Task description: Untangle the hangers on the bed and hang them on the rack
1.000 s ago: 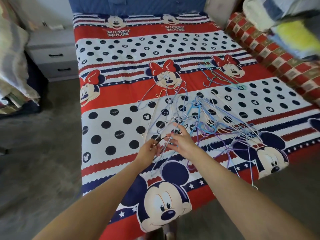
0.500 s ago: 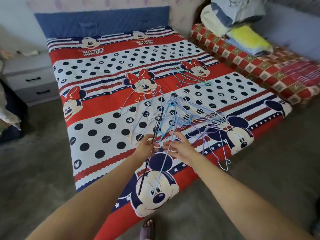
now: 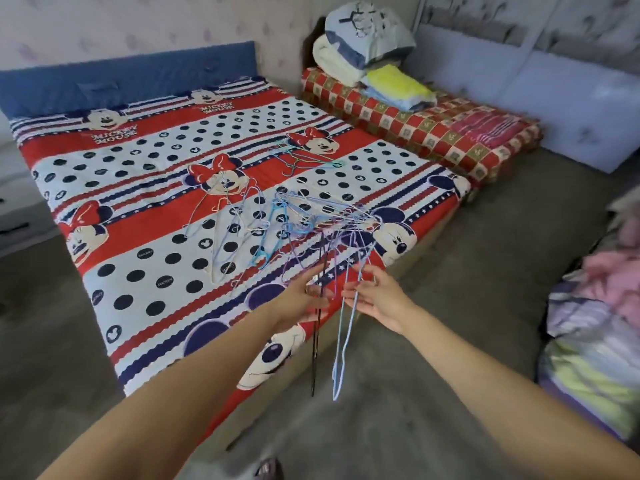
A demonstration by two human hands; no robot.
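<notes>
In the upper right of the frame, folded blankets (image 3: 367,53) lie stacked on a red checkered mattress (image 3: 433,133). A white drawer cabinet (image 3: 14,209) stands at the left edge, and a heap of clothes (image 3: 599,323) sits at the right edge.

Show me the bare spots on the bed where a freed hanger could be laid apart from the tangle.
Free: the polka-dot band left of the tangle of hangers, toward the bed's left edge, and the stretch below the blue headboard. Crowded: the middle and near right corner, where the tangle spreads up to both hands, and the small hanger cluster behind it.
</notes>
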